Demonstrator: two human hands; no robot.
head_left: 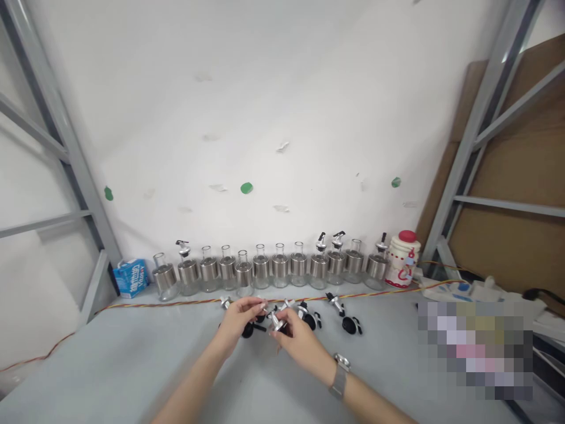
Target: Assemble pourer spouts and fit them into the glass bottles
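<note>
My right hand point(302, 338), with a watch on its wrist, is closed on a silver bottle pourer point(277, 323) tilted up to the left. Close beside it, my left hand point(238, 321) has thumb and fingertips pinched together; a small light piece seems to be between them, too small to name. More silver-and-black pourers lie on the grey table around the hands, one pourer point(336, 304) to the right and another pourer point(225, 302) partly behind my left hand. Black round parts point(352, 325) lie among them. My fingers hide some of these pieces.
Glass bottles with steel sleeves point(281, 265) stand in a row along the wall; several carry pourers point(183, 248). A blue carton point(131, 278) is at the left end, a cream jar with red lid point(401, 262) at the right. A twisted wire point(176, 303) crosses the table point(132, 359).
</note>
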